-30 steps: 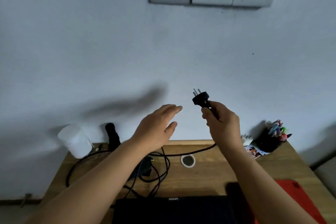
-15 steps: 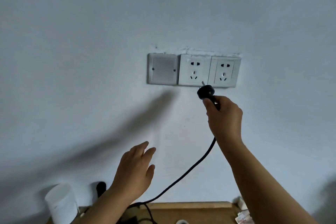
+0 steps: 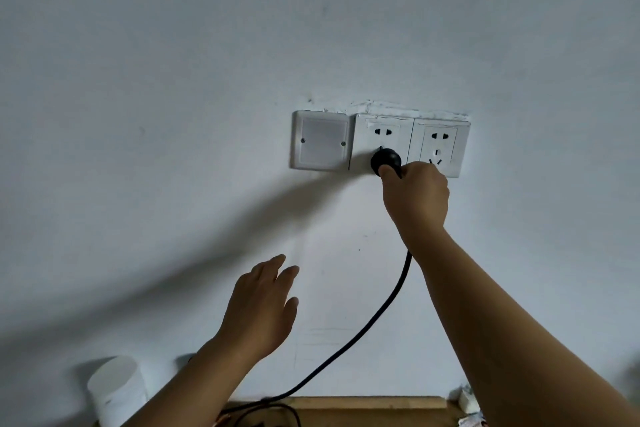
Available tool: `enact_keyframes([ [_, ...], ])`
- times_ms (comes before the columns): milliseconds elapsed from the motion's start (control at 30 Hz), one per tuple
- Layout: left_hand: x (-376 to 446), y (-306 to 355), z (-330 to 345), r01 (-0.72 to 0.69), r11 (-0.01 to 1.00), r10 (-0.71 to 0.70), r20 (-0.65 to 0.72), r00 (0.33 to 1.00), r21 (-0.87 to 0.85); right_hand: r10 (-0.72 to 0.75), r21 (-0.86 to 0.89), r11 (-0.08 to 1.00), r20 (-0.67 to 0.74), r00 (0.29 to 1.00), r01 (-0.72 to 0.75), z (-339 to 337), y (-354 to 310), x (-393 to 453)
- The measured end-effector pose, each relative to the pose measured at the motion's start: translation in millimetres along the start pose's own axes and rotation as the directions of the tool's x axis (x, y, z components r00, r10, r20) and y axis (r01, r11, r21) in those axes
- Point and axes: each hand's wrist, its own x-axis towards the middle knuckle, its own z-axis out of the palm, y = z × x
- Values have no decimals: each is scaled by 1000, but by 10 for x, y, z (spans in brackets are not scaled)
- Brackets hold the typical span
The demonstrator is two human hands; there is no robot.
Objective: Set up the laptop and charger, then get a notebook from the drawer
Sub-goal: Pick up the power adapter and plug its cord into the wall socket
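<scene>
The right hand [image 3: 415, 194] pinches the black plug [image 3: 385, 160] against the middle socket [image 3: 382, 146], which lies at eleven o'clock from the hand; whether the pins are fully in, I cannot tell. The left hand [image 3: 261, 305] hangs spread, well below.

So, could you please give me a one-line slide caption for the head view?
Right hand presses the black plug at the middle wall socket; left hand hovers open below.

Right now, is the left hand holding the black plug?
No: the right hand holds the black plug at the middle socket; the left hand hangs open, empty.
</scene>
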Motion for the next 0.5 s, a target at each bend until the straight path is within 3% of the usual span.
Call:
enact_keyframes([
  [200, 80, -75, 21, 29, 1000, -29, 16, 999, 3, 11, -30, 999, 3, 1000, -11, 41, -141, 84],
  [333, 87, -144, 31, 43, 999, -42, 45, 998, -9, -3, -105, 994, 64, 998, 9, -28, -240, 188],
  [500, 26, -236, 78, 64, 998, -63, 69, 996, -16, 5, -70, 998, 133, 991, 4, -117, -379, 283],
])
